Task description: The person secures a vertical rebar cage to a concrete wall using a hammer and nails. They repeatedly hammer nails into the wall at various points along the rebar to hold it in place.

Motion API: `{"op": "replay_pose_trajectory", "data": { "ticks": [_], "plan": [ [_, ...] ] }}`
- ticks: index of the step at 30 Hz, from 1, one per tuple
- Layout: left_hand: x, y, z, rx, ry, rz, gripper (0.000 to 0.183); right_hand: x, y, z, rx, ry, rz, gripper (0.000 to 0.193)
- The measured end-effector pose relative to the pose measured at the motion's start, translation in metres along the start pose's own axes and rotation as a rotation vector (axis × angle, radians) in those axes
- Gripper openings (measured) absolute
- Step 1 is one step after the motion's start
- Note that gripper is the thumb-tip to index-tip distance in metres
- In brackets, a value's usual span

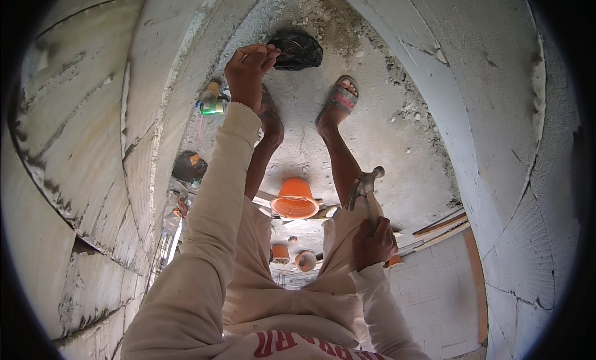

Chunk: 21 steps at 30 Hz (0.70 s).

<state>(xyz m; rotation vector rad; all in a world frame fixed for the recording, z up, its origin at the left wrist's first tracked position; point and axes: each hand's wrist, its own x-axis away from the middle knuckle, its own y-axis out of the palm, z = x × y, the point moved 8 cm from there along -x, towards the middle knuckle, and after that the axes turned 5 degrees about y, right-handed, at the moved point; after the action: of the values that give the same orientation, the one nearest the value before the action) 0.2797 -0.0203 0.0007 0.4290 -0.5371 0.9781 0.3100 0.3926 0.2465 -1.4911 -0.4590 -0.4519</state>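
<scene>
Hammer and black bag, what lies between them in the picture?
The head view shows the right lower leg and sandaled foot between the hammer and bag.

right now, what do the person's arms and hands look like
Both arms wear long, plain cream sleeves: the left sleeve creased along its length, the right sleeve wrinkled near the wrist. The left hand and right hand are ungloved.

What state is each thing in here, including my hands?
Left hand: fingers bent, fingertips together; anything between them unclear.
Right hand: closed around the handle of the hammer.
Hammer: held, its head clear of the fingers.
Black plastic bag: crumpled, on the floor.
Large orange bucket: mouth uncovered.
Sandals: worn.
</scene>
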Motion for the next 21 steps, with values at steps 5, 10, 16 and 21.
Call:
{"op": "replay_pose_trajectory", "data": {
  "ticks": [5, 10, 16, 21],
  "plan": [
    [0.102, 0.052, 0.204, 0.058, 0.041, -0.161, 0.021, 0.007, -0.009, -0.011, -0.008, 0.113, -0.164, 0.027],
    [0.216, 0.100, 0.408, -0.021, 0.181, -0.208, 0.020, 0.047, -0.063, -0.041, -0.090, -0.008, -0.219, 0.036],
    [0.356, 0.144, 0.665, 0.041, 0.609, -0.429, 0.019, 0.111, -0.225, -0.121, -0.409, -0.138, -0.060, 0.045],
    [0.483, 0.165, 0.839, 0.061, 1.014, -0.489, 0.030, 0.095, -0.305, -0.187, -0.595, -0.354, 0.150, 0.043]
  ]
}}
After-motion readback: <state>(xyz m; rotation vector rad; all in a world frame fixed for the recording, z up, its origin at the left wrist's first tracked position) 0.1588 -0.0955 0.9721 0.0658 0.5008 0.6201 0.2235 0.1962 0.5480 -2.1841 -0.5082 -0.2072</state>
